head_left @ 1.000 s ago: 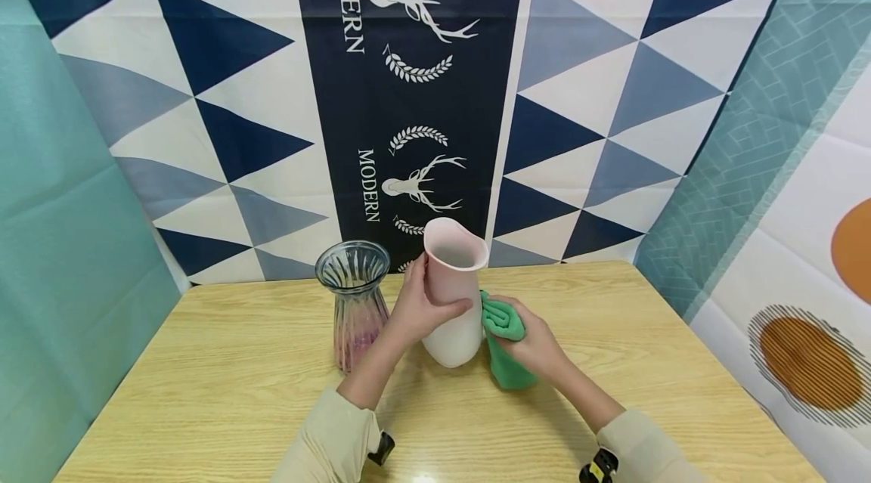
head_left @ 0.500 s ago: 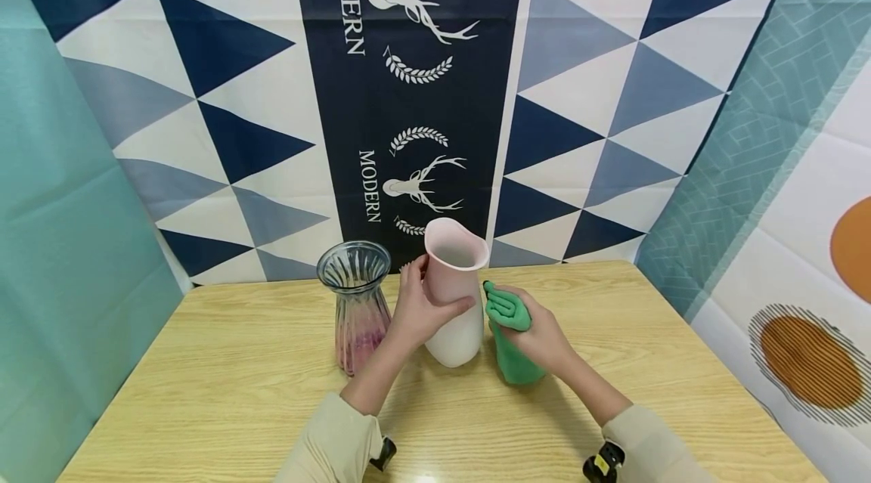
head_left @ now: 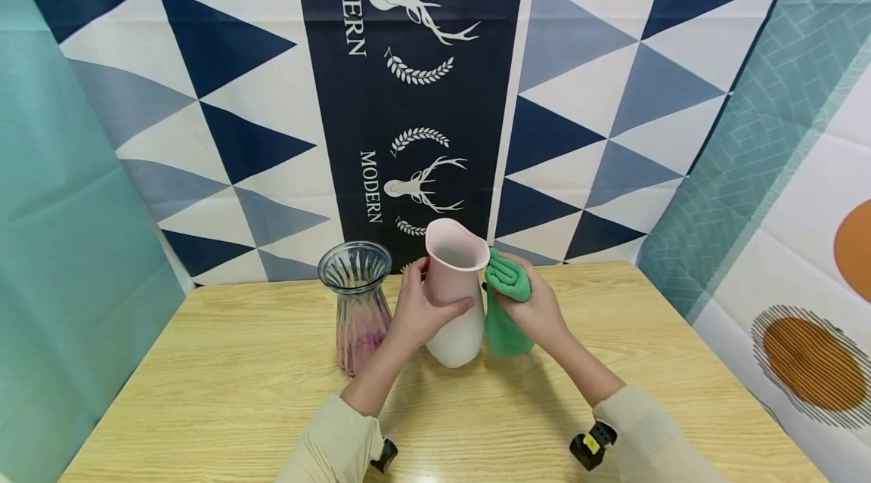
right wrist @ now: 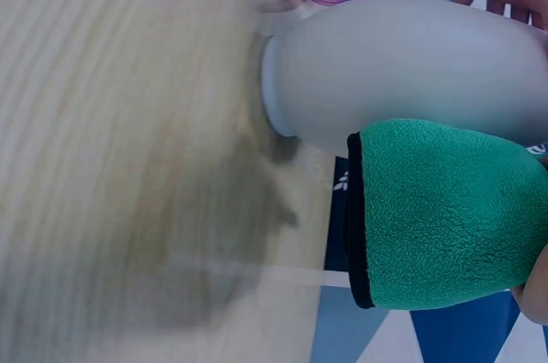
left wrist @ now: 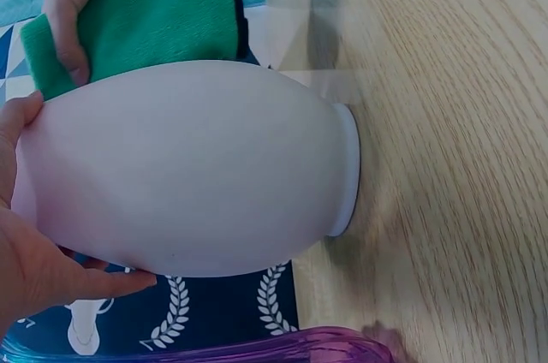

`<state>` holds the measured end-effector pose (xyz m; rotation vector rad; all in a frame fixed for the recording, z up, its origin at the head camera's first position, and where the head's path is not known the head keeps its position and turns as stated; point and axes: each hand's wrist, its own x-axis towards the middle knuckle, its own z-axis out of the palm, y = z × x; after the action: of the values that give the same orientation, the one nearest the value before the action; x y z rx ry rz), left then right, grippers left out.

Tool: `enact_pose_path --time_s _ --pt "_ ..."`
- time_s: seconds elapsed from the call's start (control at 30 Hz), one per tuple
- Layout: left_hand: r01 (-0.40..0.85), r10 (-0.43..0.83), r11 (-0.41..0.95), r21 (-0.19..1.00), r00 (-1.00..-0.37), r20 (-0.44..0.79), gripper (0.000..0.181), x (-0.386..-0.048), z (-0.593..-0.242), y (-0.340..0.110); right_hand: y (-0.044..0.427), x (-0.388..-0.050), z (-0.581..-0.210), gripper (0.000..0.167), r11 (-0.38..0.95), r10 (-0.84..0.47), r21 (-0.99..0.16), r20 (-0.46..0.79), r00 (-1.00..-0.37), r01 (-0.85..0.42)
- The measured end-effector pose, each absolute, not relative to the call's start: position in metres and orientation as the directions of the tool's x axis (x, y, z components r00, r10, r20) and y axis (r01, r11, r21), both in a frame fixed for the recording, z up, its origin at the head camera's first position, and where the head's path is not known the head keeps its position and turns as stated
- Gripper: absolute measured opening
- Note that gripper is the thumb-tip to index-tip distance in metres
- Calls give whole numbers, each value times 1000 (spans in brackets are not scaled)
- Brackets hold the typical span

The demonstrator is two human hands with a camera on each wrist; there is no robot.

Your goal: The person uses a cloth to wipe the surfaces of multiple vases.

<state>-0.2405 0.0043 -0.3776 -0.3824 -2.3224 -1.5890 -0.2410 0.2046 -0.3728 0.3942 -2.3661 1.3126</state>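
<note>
A vase (head_left: 454,317), pink at the flared mouth and white below, stands upright on the wooden table. My left hand (head_left: 420,311) grips its upper body from the left, thumb across the front; the left wrist view shows the fingers (left wrist: 111,282) along its side. On the vase's right, my right hand (head_left: 540,305) holds a folded green cloth (head_left: 505,320), its lower part hanging down. In the right wrist view the cloth (right wrist: 445,217) has a black edge and overlaps the vase (right wrist: 402,72); whether they touch is hard to tell.
A ribbed glass vase (head_left: 357,309), blue at the top and pink-purple below, stands left of the left hand. The wooden table (head_left: 238,392) ends at a patterned backdrop (head_left: 415,113) behind. Fabric panels (head_left: 68,241) flank both sides.
My right hand first shifted slightly right, then rose with the green cloth along the vase's right side toward its rim. The left hand and both vases hold nearly the same place.
</note>
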Motion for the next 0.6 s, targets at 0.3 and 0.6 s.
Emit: enact_pose_path --time_s 0.3,0.6 --pt "388 91 338 857 -920 381 88 -240 -377 2 200 -243 -366 55 515 -83 -725 489 -868 -458" --pt "387 118 319 865 -922 369 89 -243 -377 0 200 -243 -367 54 548 -120 -701 473 -873 -456"
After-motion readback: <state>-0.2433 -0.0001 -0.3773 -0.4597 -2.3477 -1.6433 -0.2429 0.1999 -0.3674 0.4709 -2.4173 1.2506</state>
